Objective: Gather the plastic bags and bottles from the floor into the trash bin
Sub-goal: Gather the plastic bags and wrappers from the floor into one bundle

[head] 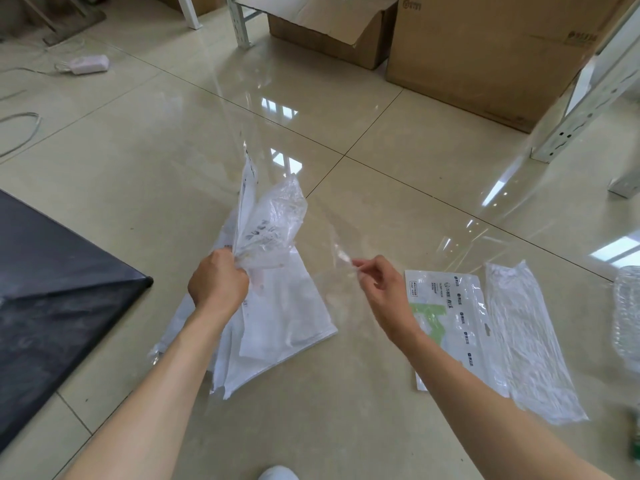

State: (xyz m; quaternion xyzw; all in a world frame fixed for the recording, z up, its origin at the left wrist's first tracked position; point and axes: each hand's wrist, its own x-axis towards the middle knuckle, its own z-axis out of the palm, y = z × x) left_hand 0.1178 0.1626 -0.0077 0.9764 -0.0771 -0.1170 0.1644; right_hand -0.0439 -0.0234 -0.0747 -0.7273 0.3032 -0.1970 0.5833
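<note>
My left hand (218, 282) grips a bunch of several plastic bags (270, 230), white and clear ones, lifted off the floor with their ends hanging down. My right hand (379, 289) pinches the corner of a large clear plastic sheet (346, 188) that spreads up and away, nearly see-through. On the floor to the right lie a white printed bag with a green patch (446, 317) and a crinkled clear bag (526, 344). A clear plastic bottle (628, 313) shows partly at the right edge. A black bin bag (59, 278) lies at the left.
Cardboard boxes (485, 53) stand at the back, one open. White metal rack legs (581, 109) rise at the right and back. A white power adapter (88, 64) with cables lies at the far left. My shoe tip (278, 472) is at the bottom.
</note>
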